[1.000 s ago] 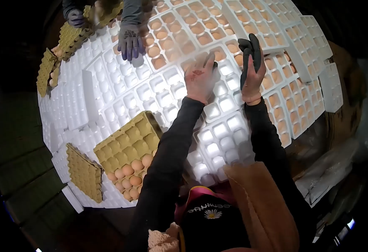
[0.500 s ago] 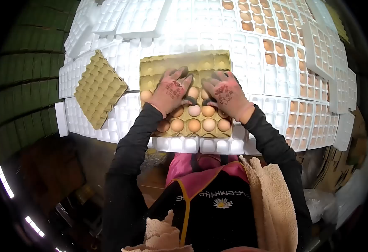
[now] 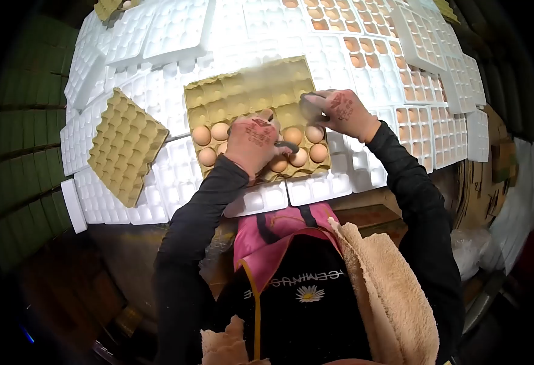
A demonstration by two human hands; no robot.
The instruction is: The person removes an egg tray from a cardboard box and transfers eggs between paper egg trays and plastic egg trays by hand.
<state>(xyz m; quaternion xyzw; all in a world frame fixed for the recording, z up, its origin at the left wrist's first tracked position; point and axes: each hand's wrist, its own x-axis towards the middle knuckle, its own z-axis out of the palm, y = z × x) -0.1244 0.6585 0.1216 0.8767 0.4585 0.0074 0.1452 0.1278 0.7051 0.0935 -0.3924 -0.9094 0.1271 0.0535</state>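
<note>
A yellowish pulp egg tray [image 3: 215,100] lies tilted on white trays, its near two rows holding brown eggs [image 3: 201,135] and its far cups bare. My left hand [image 3: 253,143], in a pink glove with dark fingertips, is over the middle of these rows. Its fingers curl inward and the thumb points right beside the eggs; what lies beneath the palm is hidden. At the tray's right edge is my right hand [image 3: 345,112], gloved alike, above a pale egg [image 3: 314,134]. Motion smears its bent fingers, so I cannot make out anything in them.
Another pulp tray [image 3: 124,146], bare of eggs, lies at the left. White foam trays [image 3: 376,128] cover the table, several at the right filled with brown eggs [image 3: 410,134]. Stacked white trays [image 3: 179,27] stand at the back left. Flattened cardboard [image 3: 492,164] is beyond the right edge.
My right hand has moved right to the tray's edge, while my left hand has shifted toward the middle. Fewer egg rows show in the tray. The whole view has swung and tilted slightly.
</note>
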